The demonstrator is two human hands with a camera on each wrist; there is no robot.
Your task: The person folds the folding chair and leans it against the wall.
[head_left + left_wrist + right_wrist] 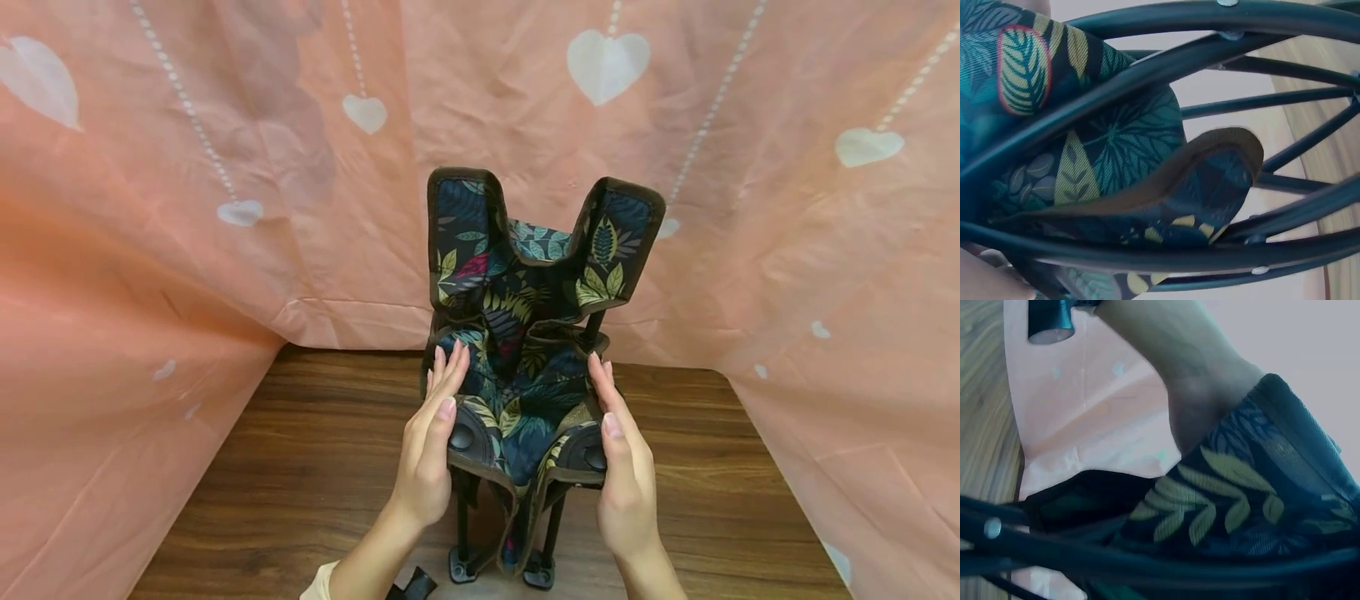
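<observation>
A small folding chair [525, 367] with dark leaf-print fabric is standing in the middle of the wooden table [300, 467], its two back corners rising toward the far side and its black feet resting at the near edge.

The left hand [431, 442] is lying flat against the left side of the seat, fingers straight and together, pointing toward the far side, with the thumb resting near the round black corner cap [462, 437]. In the left wrist view, the black frame rods [1210, 53] are crossing over the printed fabric [1129, 150] with its brown binding.

The right hand [621, 458] is pressing the right side of the seat in the same way, fingers extended, not curling around anything.

A peach cloth [150, 208] with white hearts is hanging behind and along both sides of the table.
</observation>
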